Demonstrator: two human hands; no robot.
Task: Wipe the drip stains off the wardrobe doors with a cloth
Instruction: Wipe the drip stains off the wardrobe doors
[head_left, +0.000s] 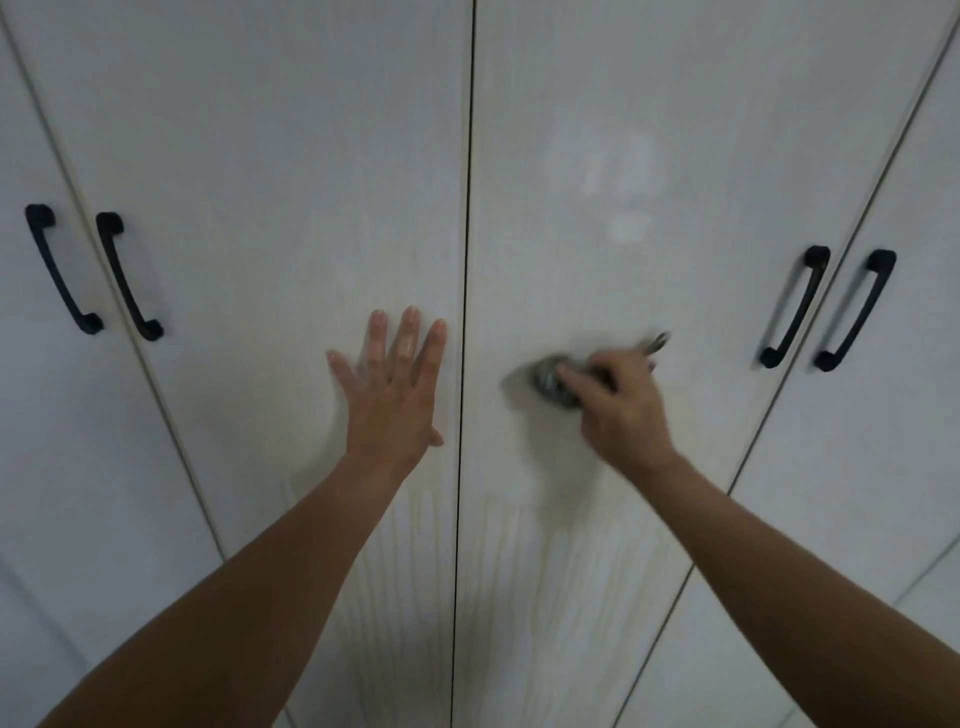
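**Forearms up at the doors, cloth on the right one**

The left forearm and right forearm rise from the bottom corners, nearest the lens, toward two white wardrobe doors. The left grip, a bare hand, lies flat on the left door. Its fingers are straight, a little spread and pointing up, its thumb is out toward the gap between the doors, and it holds nothing.

The right grip is curled round a grey cloth and holds it against the right door, just right of the gap and about level with the other hand. The cloth is bunched. Most of it shows at the left of the knuckles, and what looks like a loose end sticks out up and to the right of the hand. Hand and cloth are both blurred, so finer finger detail cannot be told.

Yellowish stains run down in thin streaks on the lower part of both doors, below the hands and on either side of the gap. Higher on the right door is a pale smeared patch. The cloth sits between that patch and the streaks.

The left handles are a black pair at the far edge of the left door. The right handles are a like pair at the far edge of the right door. Each pair flanks a seam with an outer door.
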